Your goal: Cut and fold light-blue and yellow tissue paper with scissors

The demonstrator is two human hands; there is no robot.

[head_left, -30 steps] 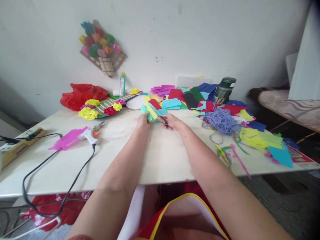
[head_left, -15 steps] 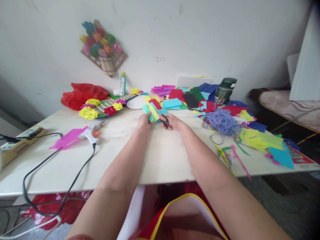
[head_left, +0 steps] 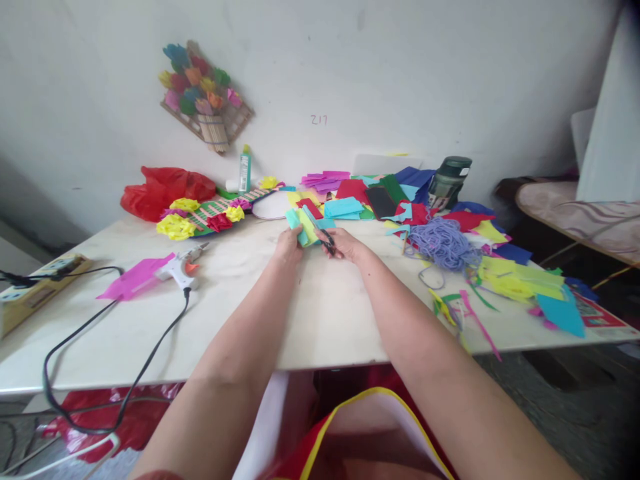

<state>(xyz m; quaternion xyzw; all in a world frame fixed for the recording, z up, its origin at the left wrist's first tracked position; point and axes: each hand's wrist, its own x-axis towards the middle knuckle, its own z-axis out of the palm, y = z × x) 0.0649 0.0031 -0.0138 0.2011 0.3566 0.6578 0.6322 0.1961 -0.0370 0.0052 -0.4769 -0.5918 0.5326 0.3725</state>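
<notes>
My left hand (head_left: 290, 244) is closed on a small stack of turquoise and yellow-green paper (head_left: 307, 229), held up just over the table. In my right hand (head_left: 345, 245) is a pair of scissors (head_left: 327, 241) with dark handles. Its blades point up and to the left, against the right side of the paper; how far they are apart is too small to tell. Behind the paper lie a folded red piece (head_left: 310, 208) and a folded light-blue stack (head_left: 343, 208).
A white glue gun (head_left: 181, 268) lies on pink paper (head_left: 137, 277), its cord looping over the table's front edge. At left stands a power strip (head_left: 43, 290); at right, purple yarn (head_left: 445, 244), paper scraps and a dark bottle (head_left: 450, 181). Farther back is a flower-decorated board (head_left: 210, 217).
Both hands stay in nearly the same place with the paper and scissors. The whole view has shifted very slightly; nothing was picked up or let go.
</notes>
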